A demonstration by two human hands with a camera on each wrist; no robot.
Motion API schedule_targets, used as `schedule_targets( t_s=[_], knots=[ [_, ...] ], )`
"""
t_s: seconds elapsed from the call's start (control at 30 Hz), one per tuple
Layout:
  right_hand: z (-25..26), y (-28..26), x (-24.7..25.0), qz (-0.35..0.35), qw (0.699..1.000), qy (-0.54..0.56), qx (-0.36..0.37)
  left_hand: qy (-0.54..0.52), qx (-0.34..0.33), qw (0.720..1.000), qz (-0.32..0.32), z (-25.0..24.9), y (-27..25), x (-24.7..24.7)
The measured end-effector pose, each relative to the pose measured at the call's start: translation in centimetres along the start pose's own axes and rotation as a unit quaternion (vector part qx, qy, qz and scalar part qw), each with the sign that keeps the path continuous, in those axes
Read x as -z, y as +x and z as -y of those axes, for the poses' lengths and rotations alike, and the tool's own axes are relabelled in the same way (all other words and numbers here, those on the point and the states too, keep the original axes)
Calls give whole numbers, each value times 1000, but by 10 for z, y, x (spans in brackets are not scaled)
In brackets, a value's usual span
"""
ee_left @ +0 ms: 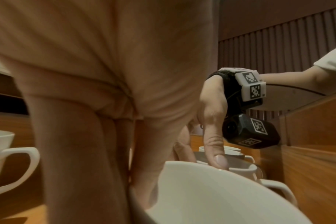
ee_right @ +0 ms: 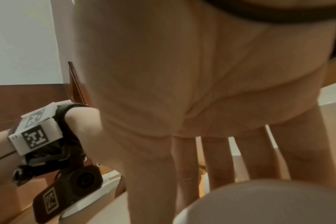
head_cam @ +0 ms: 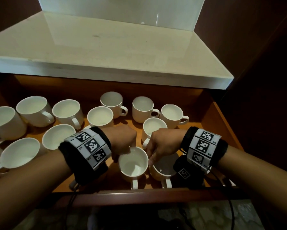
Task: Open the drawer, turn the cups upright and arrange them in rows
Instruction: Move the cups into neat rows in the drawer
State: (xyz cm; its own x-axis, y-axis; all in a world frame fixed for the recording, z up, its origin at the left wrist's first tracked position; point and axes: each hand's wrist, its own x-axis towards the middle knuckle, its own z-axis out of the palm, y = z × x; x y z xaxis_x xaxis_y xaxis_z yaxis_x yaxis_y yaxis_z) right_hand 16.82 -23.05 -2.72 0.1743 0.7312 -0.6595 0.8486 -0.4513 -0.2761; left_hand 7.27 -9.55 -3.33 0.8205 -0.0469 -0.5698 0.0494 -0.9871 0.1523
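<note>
The wooden drawer point(head_cam: 222, 123) stands pulled out, holding several white cups, all mouth up. My left hand point(head_cam: 122, 145) reaches down onto the far left rim of a front cup point(head_cam: 133, 165), fingers curled over its edge; in the left wrist view this cup point(ee_left: 211, 197) fills the lower right below the hand point(ee_left: 86, 136). My right hand point(head_cam: 161, 146) holds the neighbouring cup point(head_cam: 166, 164) from above, thumb at its left rim and fingers down its far side. The right wrist view shows those fingers point(ee_right: 219, 159) straight behind the cup point(ee_right: 269, 204).
More upright cups stand in loose rows at the back point(head_cam: 142, 108) and at the left point(head_cam: 20, 153). A pale stone counter point(head_cam: 106, 47) overhangs the drawer's back. The drawer's front edge point(head_cam: 139, 195) lies just below the two held cups.
</note>
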Motion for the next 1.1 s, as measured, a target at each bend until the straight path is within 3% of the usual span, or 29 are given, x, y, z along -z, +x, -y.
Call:
schedule_targets(
  t_s=[0.43, 0.57, 0.67, 0.83, 1.1],
  knots=[
    [1, 3, 3, 15, 1000, 6, -6, 11, -8, 1000, -2, -3, -4, 2],
    [3, -1, 11, 11, 1000, -24, -1, -74, 17, 997, 27, 9, -14, 8],
    [10, -4, 23, -7, 1000, -15, -2, -29, 38, 999, 23, 29, -34, 12],
    [38, 11, 27, -6, 1000, -22, 12, 36, 49, 993, 99, 50, -53, -3],
    [68, 36, 17, 31, 998, -44, 31, 11, 72, 997, 9, 59, -47, -25]
  ],
)
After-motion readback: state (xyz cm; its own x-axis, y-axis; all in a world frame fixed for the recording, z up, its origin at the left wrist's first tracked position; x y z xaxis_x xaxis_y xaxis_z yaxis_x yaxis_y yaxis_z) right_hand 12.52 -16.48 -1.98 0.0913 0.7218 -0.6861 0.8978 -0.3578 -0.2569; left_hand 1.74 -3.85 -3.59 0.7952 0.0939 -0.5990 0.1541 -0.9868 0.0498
